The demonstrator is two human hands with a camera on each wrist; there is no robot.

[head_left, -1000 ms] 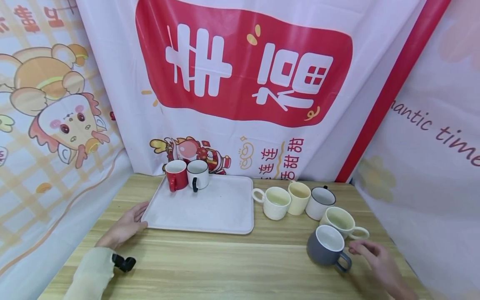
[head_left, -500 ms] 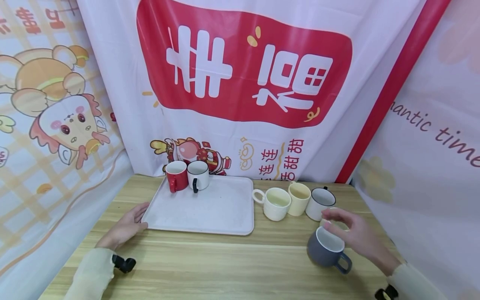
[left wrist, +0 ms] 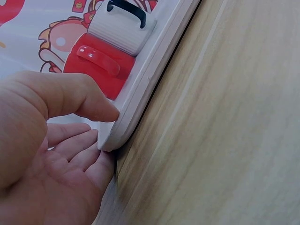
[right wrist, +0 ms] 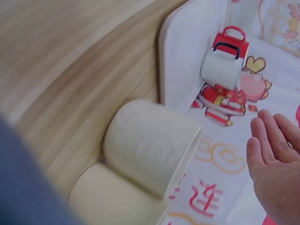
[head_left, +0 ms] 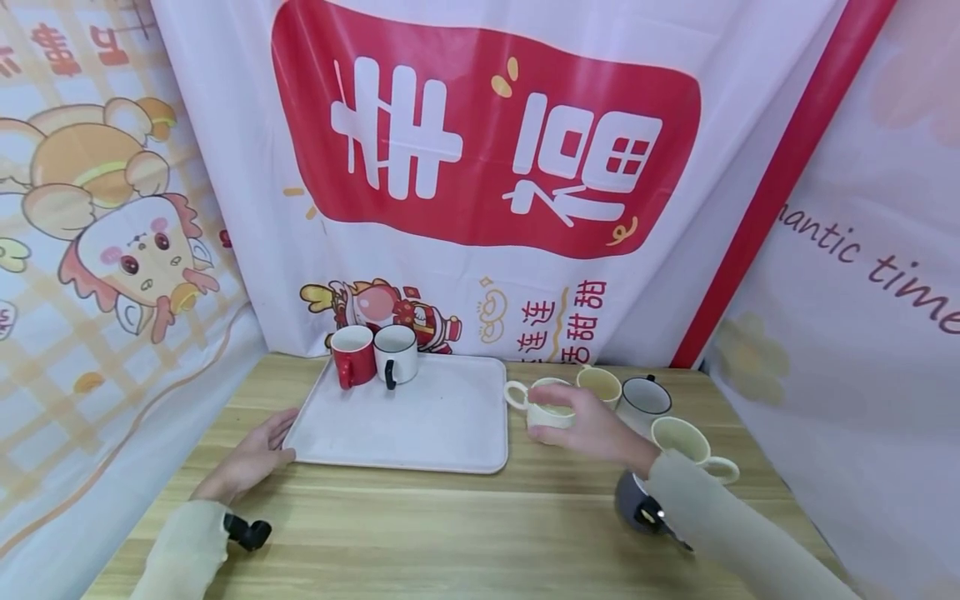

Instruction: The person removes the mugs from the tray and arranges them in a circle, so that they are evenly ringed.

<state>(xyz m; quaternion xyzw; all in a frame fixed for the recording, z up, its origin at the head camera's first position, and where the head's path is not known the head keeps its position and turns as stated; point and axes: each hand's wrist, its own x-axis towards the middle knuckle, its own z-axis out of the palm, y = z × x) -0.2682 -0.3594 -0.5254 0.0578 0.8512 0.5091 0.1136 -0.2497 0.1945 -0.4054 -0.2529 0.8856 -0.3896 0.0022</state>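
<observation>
My left hand (head_left: 249,458) holds the front left corner of the white tray (head_left: 420,425); in the left wrist view the thumb (left wrist: 96,101) lies on its rim and the fingers are beside the corner. On the tray stand a red mug (head_left: 352,357) and a white mug with a black handle (head_left: 401,354). My right hand (head_left: 581,421) is over a cream mug (head_left: 551,417) with a ring handle, right of the tray. In the right wrist view that mug (right wrist: 145,140) is apart from the extended fingers (right wrist: 267,138).
Right of the cream mug stand a pale yellow mug (head_left: 600,383), a black-rimmed white mug (head_left: 647,400) and another cream mug (head_left: 682,437). A dark grey mug (head_left: 632,504) is partly hidden under my right forearm. Printed cloths (head_left: 450,275) hang behind the table.
My right hand has moved left from beside the dark grey mug, across the other mugs, to the ring-handled cream mug. The left hand stays at the tray corner.
</observation>
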